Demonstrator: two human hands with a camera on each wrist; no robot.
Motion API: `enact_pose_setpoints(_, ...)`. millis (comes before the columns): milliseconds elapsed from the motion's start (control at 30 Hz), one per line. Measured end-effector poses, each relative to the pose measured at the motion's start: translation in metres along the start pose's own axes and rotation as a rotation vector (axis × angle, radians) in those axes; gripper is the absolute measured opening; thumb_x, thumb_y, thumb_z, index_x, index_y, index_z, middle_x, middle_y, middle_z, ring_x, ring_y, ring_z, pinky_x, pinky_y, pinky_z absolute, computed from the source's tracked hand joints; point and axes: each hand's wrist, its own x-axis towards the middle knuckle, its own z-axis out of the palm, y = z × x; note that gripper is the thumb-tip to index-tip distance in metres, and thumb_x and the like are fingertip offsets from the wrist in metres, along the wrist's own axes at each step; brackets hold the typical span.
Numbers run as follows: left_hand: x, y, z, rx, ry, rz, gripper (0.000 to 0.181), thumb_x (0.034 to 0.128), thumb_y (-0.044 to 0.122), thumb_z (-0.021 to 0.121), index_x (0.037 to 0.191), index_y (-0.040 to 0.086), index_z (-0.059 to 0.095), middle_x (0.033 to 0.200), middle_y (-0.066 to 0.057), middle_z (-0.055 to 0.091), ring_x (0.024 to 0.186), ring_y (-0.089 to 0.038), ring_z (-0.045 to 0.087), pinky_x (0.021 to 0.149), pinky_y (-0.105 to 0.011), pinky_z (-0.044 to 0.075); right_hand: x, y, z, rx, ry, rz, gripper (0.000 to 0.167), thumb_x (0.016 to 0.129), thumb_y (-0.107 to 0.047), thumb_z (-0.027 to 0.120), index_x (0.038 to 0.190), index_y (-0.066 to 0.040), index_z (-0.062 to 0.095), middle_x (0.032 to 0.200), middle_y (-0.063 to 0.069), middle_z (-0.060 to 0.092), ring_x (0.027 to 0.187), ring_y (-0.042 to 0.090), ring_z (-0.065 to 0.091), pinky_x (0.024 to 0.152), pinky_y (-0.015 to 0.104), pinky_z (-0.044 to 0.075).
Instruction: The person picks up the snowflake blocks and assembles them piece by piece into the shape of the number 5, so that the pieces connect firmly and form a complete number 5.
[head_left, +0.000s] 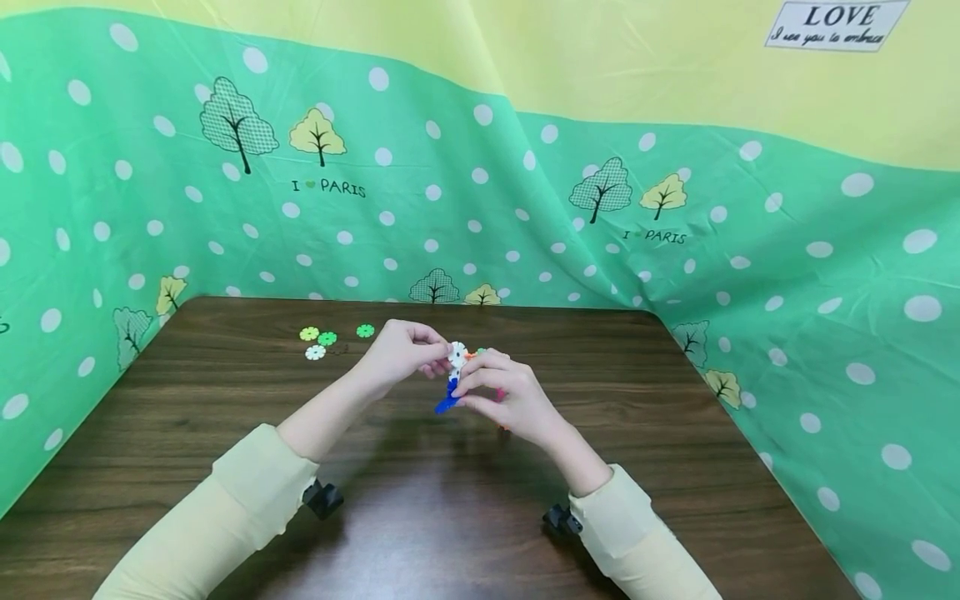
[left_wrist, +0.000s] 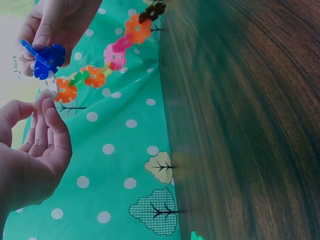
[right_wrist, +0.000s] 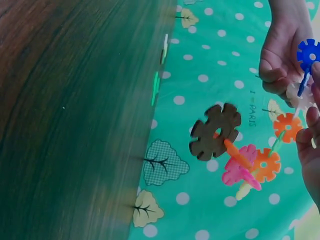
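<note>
Plastic snowflake discs, notched like flowers, are linked into a chain held above the table. A white disc (head_left: 457, 354) sits between the hands, and my left hand (head_left: 400, 357) pinches its edge with thumb and fingertips. My right hand (head_left: 513, 396) grips the chain by a blue disc (left_wrist: 49, 61), its thumb pressing on it. A second blue disc (left_wrist: 35, 53) is slotted across the first. From the white part hang orange (right_wrist: 287, 127), green, pink (right_wrist: 240, 166) and pale yellow discs, ending in a dark brown disc (right_wrist: 215, 132). The right fingers hide part of the chain in the head view.
Loose discs lie at the table's far left: a yellow-green disc (head_left: 309, 333), a white one (head_left: 316, 352) and green ones (head_left: 365, 331). The brown wooden table (head_left: 450, 517) ends at a green dotted curtain (head_left: 420, 183) behind and on both sides.
</note>
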Motion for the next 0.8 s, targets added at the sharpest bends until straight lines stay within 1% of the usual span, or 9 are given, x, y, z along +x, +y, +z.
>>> enact_pose_setpoints(33,0.0,0.0,0.0,-0.013,0.005,0.001,0.018,0.0861,0.011,0.066,0.09,-0.006,0.069,0.074,-0.012,0.07,0.066,-0.021,0.068,0.064,-0.035,0.058,0.0,0.0,0.0,0.001,0.001,0.005,0.012,0.076,-0.017,0.078,0.085,-0.012,0.072,0.095,0.002,0.066,0.092,0.014,0.058,0.072,0.021,0.049)
enact_pose_setpoints(100,-0.001,0.0,-0.001,-0.042,0.018,0.009,0.018,0.0858,0.009,0.066,0.092,-0.008,0.068,0.075,-0.012,0.07,0.066,-0.02,0.068,0.065,-0.034,0.058,-0.001,0.0,0.0,0.004,0.004,0.011,0.012,0.079,-0.021,0.075,0.086,-0.011,0.073,0.096,0.001,0.066,0.093,0.015,0.058,0.082,0.026,0.05)
enact_pose_setpoints(167,-0.001,0.0,-0.001,-0.076,0.032,0.024,0.018,0.0857,0.007,0.065,0.093,-0.009,0.066,0.075,-0.012,0.07,0.066,-0.018,0.068,0.065,-0.034,0.058,-0.002,-0.001,0.0,0.023,0.015,0.026,0.01,0.08,-0.016,0.075,0.088,-0.011,0.073,0.097,0.002,0.067,0.095,0.016,0.059,0.085,0.027,0.051)
enact_pose_setpoints(233,-0.003,0.002,-0.002,-0.107,0.055,0.046,0.017,0.0855,0.005,0.065,0.093,-0.01,0.065,0.074,-0.012,0.07,0.066,-0.018,0.067,0.065,-0.033,0.058,-0.003,-0.002,0.0,0.05,0.045,0.052,0.013,0.077,-0.006,0.076,0.089,-0.01,0.073,0.097,0.004,0.068,0.095,0.017,0.06,0.083,0.026,0.052)
enact_pose_setpoints(333,-0.006,0.004,-0.004,-0.142,0.108,0.101,0.015,0.0855,0.003,0.064,0.092,-0.011,0.064,0.073,-0.01,0.069,0.066,-0.02,0.067,0.063,-0.032,0.057,-0.003,-0.008,-0.001,0.093,0.129,0.113,0.017,0.076,0.006,0.074,0.088,-0.005,0.072,0.095,0.01,0.068,0.089,0.018,0.062,0.074,0.025,0.054)
enact_pose_setpoints(433,-0.009,0.007,-0.007,-0.18,0.172,0.153,0.015,0.0856,0.003,0.065,0.092,-0.01,0.064,0.07,-0.007,0.069,0.065,-0.022,0.067,0.064,-0.034,0.058,0.001,-0.02,-0.004,0.098,0.219,0.216,0.015,0.076,0.01,0.072,0.087,0.001,0.071,0.089,0.014,0.067,0.079,0.019,0.062,0.064,0.023,0.054)
enact_pose_setpoints(567,-0.012,0.007,-0.007,-0.245,0.231,0.194,0.015,0.086,0.004,0.067,0.092,-0.009,0.063,0.069,-0.004,0.069,0.065,-0.02,0.068,0.067,-0.036,0.058,0.006,-0.031,-0.006,0.161,0.268,0.437,0.011,0.081,0.006,0.069,0.092,0.006,0.068,0.082,0.018,0.067,0.067,0.016,0.06,0.059,0.024,0.053)
enact_pose_setpoints(667,-0.014,0.006,-0.004,-0.289,0.249,0.212,0.015,0.0869,0.005,0.066,0.092,-0.008,0.063,0.07,-0.003,0.07,0.066,-0.017,0.068,0.068,-0.035,0.058,0.009,-0.031,-0.003,0.263,0.281,0.582,0.013,0.085,0.002,0.066,0.096,0.007,0.067,0.078,0.019,0.066,0.061,0.013,0.06,0.057,0.03,0.054)
enact_pose_setpoints(800,-0.015,0.003,0.001,-0.329,0.258,0.226,0.014,0.0875,0.006,0.066,0.091,-0.008,0.063,0.071,-0.003,0.07,0.068,-0.018,0.069,0.07,-0.035,0.058,0.008,-0.021,0.003,0.363,0.305,0.692,0.016,0.086,-0.006,0.068,0.096,0.006,0.066,0.075,0.01,0.066,0.06,0.013,0.061,0.058,0.036,0.055)
